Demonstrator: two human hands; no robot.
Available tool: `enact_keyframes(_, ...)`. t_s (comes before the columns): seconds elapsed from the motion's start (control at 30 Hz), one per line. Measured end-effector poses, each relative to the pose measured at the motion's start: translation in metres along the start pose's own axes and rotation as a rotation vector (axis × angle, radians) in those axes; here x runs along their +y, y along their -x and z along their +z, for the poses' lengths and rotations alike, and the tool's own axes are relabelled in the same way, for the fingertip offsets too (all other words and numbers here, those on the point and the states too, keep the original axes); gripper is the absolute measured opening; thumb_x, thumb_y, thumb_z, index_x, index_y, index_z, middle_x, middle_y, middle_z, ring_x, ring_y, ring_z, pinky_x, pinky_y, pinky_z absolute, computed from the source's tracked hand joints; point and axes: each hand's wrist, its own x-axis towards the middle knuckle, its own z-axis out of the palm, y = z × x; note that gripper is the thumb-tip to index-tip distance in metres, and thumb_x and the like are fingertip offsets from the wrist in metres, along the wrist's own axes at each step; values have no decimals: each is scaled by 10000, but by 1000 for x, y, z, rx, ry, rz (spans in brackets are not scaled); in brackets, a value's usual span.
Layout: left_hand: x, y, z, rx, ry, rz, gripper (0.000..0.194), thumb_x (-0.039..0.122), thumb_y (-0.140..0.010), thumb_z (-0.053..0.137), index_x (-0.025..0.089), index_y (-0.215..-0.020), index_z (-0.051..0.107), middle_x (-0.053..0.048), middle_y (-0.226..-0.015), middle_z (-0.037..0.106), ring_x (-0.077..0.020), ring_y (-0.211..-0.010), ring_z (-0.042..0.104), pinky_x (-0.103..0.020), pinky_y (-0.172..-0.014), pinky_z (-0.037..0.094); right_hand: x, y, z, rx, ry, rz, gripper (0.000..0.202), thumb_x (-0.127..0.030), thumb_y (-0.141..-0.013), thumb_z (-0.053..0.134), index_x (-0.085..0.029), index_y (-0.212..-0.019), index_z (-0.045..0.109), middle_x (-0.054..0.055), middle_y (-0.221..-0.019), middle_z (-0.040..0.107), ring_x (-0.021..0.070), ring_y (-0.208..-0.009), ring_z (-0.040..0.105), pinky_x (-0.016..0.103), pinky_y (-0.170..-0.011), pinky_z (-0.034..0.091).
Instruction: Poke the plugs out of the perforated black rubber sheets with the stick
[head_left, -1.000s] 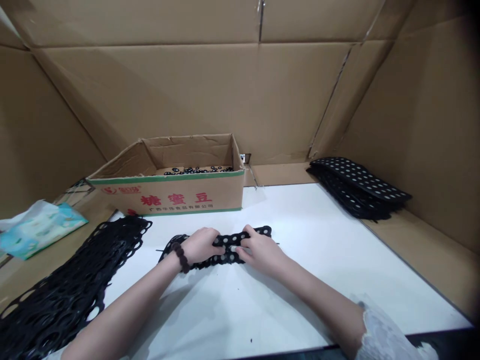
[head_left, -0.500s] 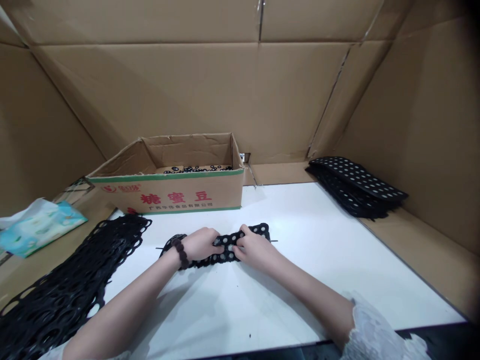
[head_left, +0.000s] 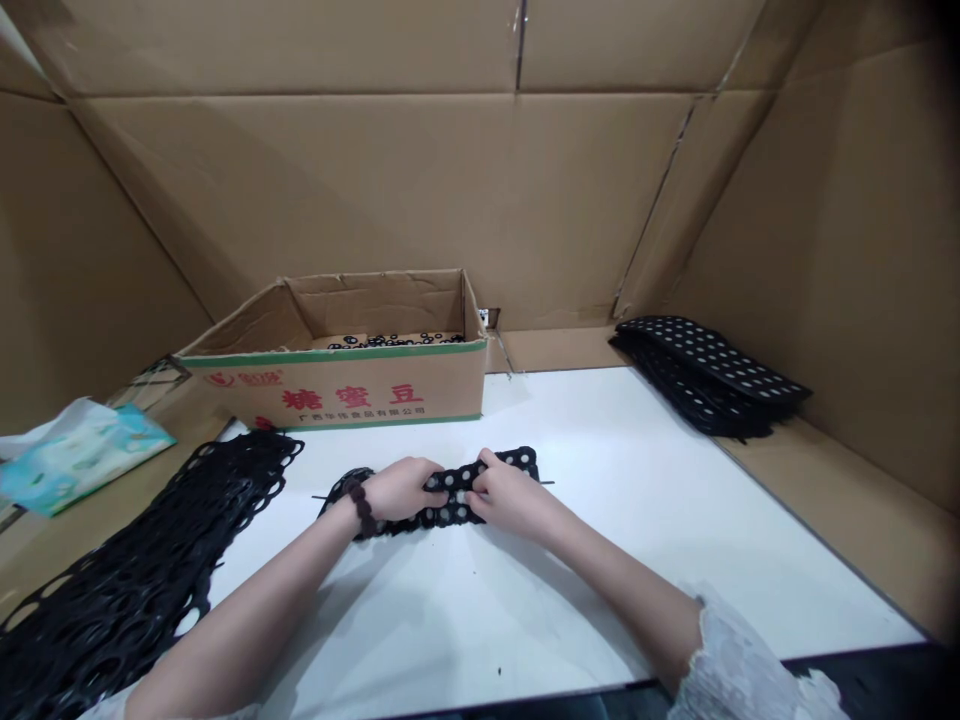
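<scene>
A black strip with rows of round holes (head_left: 454, 482) lies across the middle of the white tabletop. My left hand (head_left: 401, 491), with a dark beaded band at the wrist, is closed on the left and middle part of it. Just beside it, my right hand (head_left: 510, 492) pinches the strip near its right part, thumb and fingers pressed on it. The fingertips of both hands are close together. Thin dark points stick out at both ends of the strip. The part under my left palm is hidden.
Behind stands a cardboard box (head_left: 337, 390) holding small black rings. A black holed mesh (head_left: 135, 560) spreads along the left, beside a tissue pack (head_left: 86, 455). Black perforated sheets (head_left: 705, 375) are stacked at the back right. Cardboard walls (head_left: 375, 190) surround the white table (head_left: 585, 620).
</scene>
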Motion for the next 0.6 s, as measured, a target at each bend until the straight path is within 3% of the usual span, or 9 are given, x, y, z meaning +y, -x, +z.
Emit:
enact_keyframes(0.3,20,5,12,165,-90,-64,174,285,-737,424,171,-642,515,-27,-630,592,-162,-587,517,-231,-512,315,-15,2,17,106,143,131,305,-242,-823,341,-112,-728,599,80,-950,416,77,-513,491,241,-492,341)
enact_keyframes(0.47,22,5,11,160,25,-35,208,321,-754,390,172,-643,483,-14,-633,571,-149,-592,512,-218,-516,339,-14,1,20,162,166,161,341,-259,-834,302,-122,-739,600,94,-985,424,100,-536,528,239,-474,362)
enact_keyframes(0.6,13,4,3,118,-65,-16,219,344,-753,395,174,-664,498,-26,-670,593,-166,-613,531,-228,-518,340,-10,2,16,172,202,102,371,-335,-839,309,-157,-720,612,65,-972,446,106,-555,545,237,-485,384)
